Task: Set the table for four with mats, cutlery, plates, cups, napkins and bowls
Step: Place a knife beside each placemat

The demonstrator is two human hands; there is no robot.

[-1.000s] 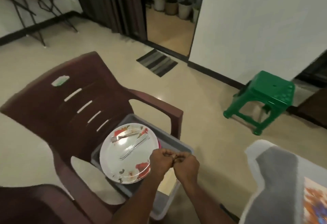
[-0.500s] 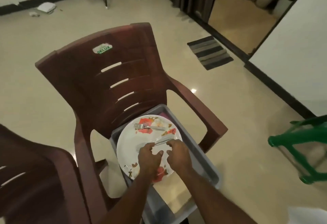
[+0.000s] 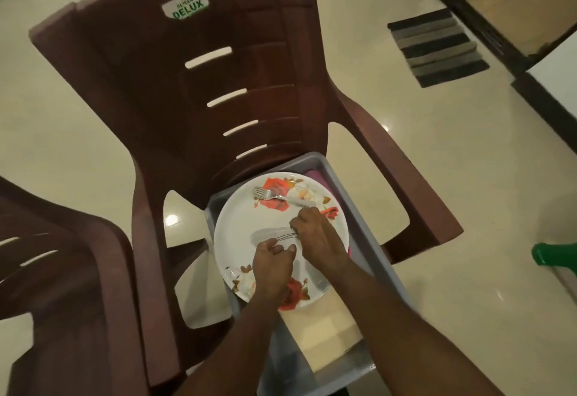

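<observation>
Whereas a second ago both hands were meeting off the rim, the head view now is showing the left hand [image 3: 271,266] and right hand [image 3: 315,233] pinching thin metal cutlery [image 3: 285,236] over the round white flower-printed plate [image 3: 249,227]. That plate is lying in the grey plastic tub [image 3: 367,233] on the brown plastic chair [image 3: 193,83], with a steel fork [image 3: 274,196] resting loose, so cutlery-gathering is probably beginning.

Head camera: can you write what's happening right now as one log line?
step: picking up cutlery | left hand: pinching cutlery piece | right hand: gripping it | fork: on plate | plate: in grey tub on chair
</observation>
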